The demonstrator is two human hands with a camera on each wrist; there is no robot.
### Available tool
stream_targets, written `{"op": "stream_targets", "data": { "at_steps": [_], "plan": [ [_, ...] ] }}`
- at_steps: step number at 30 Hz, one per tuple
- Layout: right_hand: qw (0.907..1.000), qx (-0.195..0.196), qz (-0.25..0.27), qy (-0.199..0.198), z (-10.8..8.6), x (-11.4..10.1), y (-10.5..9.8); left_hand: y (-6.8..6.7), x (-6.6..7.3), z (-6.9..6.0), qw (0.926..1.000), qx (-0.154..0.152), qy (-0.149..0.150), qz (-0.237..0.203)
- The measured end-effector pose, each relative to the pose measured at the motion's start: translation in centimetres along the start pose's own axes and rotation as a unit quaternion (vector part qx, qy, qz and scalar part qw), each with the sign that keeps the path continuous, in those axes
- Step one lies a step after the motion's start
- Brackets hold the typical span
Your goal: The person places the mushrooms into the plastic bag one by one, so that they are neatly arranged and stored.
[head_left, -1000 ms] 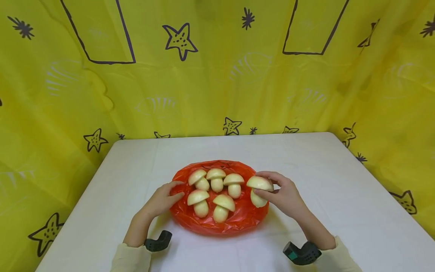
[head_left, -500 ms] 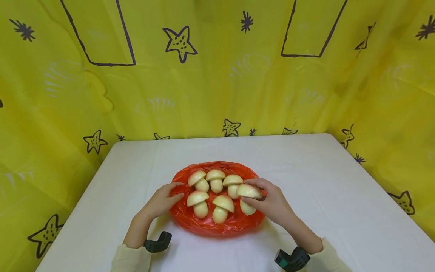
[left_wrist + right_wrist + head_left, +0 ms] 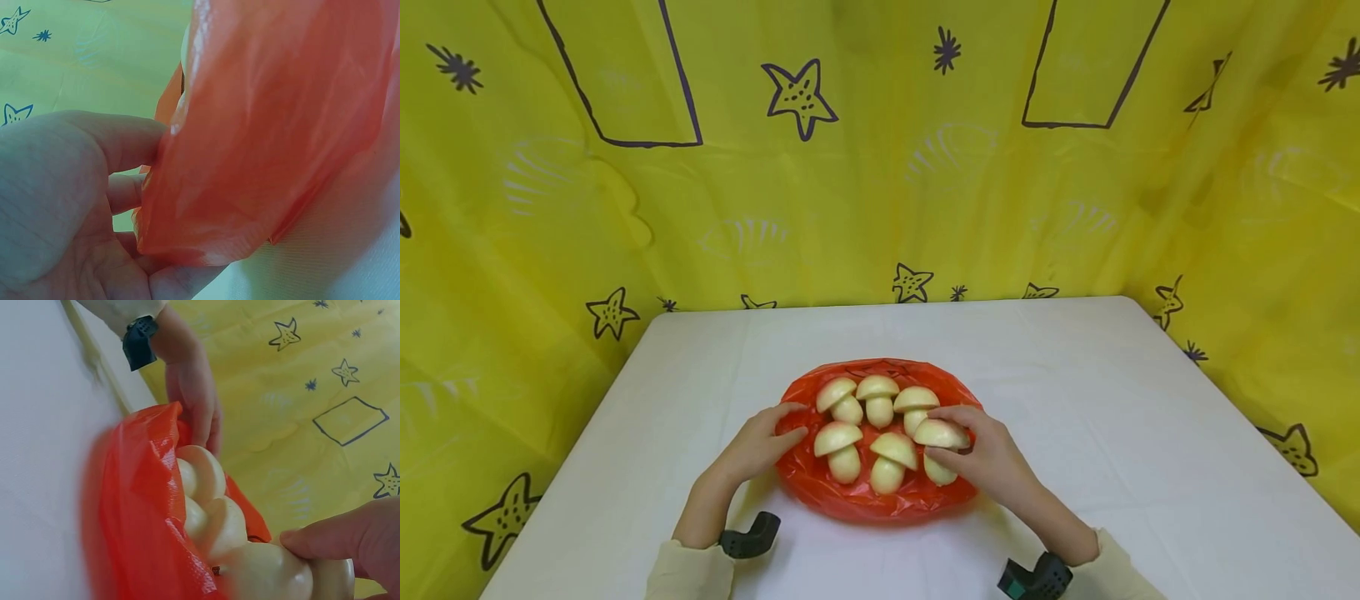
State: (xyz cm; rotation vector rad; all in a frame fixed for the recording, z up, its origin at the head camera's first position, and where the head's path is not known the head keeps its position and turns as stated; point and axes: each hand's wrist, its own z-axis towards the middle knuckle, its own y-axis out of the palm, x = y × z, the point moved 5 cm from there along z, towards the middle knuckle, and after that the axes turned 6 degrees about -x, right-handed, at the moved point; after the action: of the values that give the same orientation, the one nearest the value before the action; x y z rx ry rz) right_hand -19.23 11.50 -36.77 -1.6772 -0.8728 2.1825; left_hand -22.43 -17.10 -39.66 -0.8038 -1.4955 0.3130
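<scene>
A red plastic bag (image 3: 880, 510) lies spread in a rounded shape. Several pale toy mushrooms (image 3: 844, 464) with domed caps rest in it in two rows. My left hand (image 3: 758, 437) grips the bag's left edge; in the left wrist view its thumb and fingers are around the red plastic (image 3: 250, 156). At the bag's right side my right hand (image 3: 992, 454) pinches one mushroom (image 3: 942, 435) by the cap, between thumb and fingers, beside the front row. That mushroom (image 3: 269, 575) is close to its neighbours in the right wrist view. Whether it touches the bag cannot be told.
A white table (image 3: 700, 358) bears the bag. Behind it and at both sides hangs a yellow curtain (image 3: 850, 192) with drawn stars and fish. Black devices are strapped at the left wrist (image 3: 751, 535) and the right wrist (image 3: 1037, 577).
My right hand has moved left and a little nearer with its mushroom, from the bag's right edge to beside the front row. The left hand stays at the bag's edge.
</scene>
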Motion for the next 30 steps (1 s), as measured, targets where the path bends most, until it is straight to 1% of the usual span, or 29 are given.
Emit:
{"op": "stream_targets", "data": {
  "at_steps": [6, 15, 24, 30],
  "plan": [
    [0.9998, 0.005, -0.017, 0.008, 0.0, 0.2, 0.6, 0.1, -0.1, 0.1, 1.0000, 0.000, 0.000, -0.002],
    [0.9991, 0.003, -0.040, -0.008, 0.0, 0.4, 1.6, 0.0, -0.1, 0.1, 0.9999, 0.001, 0.011, 0.005],
    [0.9983, 0.010, -0.057, -0.004, -0.1, 0.6, 2.3, -0.1, -0.2, 0.1, 0.9999, -0.001, 0.014, 0.003],
    [0.9968, 0.012, -0.079, -0.001, -0.2, 0.6, 2.7, -0.1, -0.1, 0.1, 0.9998, 0.000, 0.020, 0.007]
  ]
}}
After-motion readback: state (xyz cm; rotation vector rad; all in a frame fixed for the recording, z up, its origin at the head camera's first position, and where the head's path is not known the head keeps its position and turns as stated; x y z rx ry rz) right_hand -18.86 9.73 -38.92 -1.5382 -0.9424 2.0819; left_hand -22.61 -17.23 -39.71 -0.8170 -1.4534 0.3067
